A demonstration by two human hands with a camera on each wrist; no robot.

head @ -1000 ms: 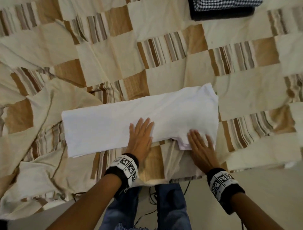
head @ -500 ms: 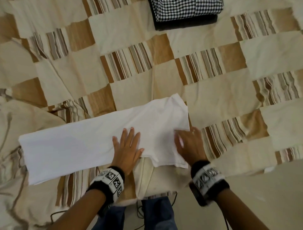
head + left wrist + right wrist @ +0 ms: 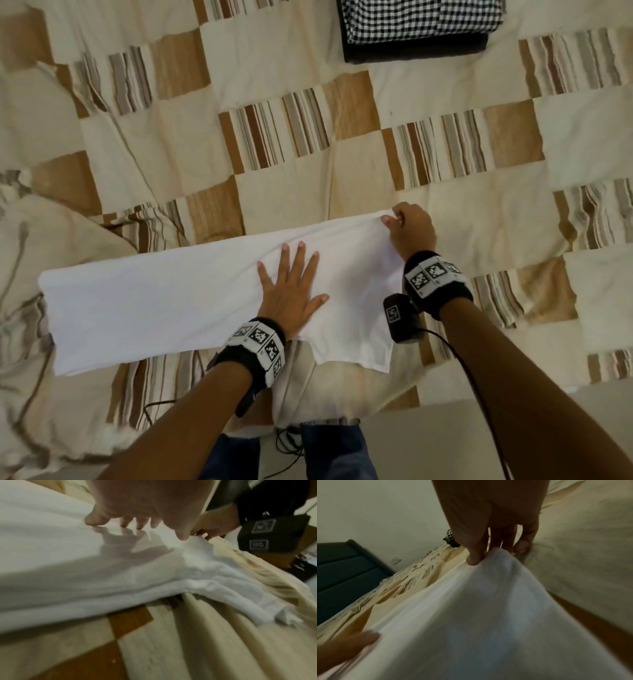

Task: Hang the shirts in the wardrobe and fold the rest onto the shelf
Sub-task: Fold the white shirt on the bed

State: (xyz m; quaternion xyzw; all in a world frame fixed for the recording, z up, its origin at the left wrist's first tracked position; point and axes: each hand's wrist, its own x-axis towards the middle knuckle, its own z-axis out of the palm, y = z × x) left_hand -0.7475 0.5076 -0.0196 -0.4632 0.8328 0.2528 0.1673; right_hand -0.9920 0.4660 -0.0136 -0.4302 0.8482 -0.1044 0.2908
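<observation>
R hand [image 3: 409, 229] moved up, pinching shirt [image 3: 171, 294] corner; L hand [image 3: 291, 291] flat.

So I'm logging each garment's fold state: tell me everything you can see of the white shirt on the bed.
The white shirt is plain, soft-looking fabric, folded into a long band lying flat across the patchwork bedspread. A layered flap juts toward the bed's near edge. The left hand rests flat on its middle with fingers spread; the right hand pinches its far right corner, slightly lifted.
</observation>
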